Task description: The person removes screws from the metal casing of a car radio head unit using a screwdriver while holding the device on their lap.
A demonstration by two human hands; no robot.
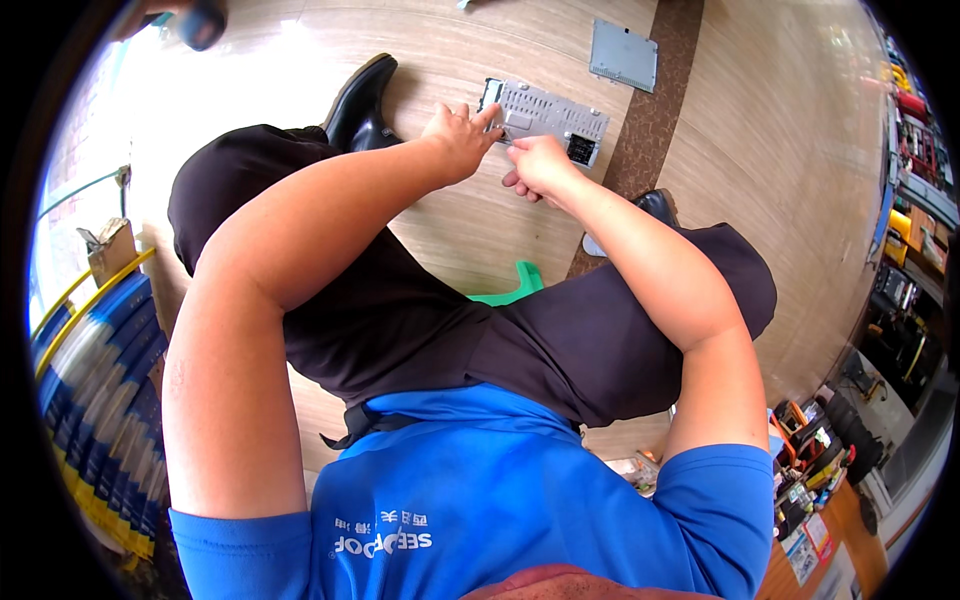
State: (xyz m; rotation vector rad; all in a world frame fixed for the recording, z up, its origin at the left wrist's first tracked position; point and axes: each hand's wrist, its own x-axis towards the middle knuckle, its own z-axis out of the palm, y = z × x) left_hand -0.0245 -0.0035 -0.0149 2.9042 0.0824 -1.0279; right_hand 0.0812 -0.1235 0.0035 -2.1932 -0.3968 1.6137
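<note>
A flat silver metal unit [550, 108] with rows of vent slots lies on the floor between my feet. It has a black socket block [580, 150] at its right end, like the back of a car stereo. My left hand [462, 138] rests at the unit's left end, its fingers spread against the edge. Close to the near edge, my right hand [540, 168] is closed in a pinch with thumb and forefinger together. Whatever is in that pinch, if anything, is too small to make out.
A grey metal cover plate [623, 56] lies beyond the unit to the right, by a brown floor strip [640, 130]. Part of a green stool [512, 285] shows between my legs. Blue-and-yellow stacked goods [105, 400] stand at left; tool-filled shelves [915, 200] line the right.
</note>
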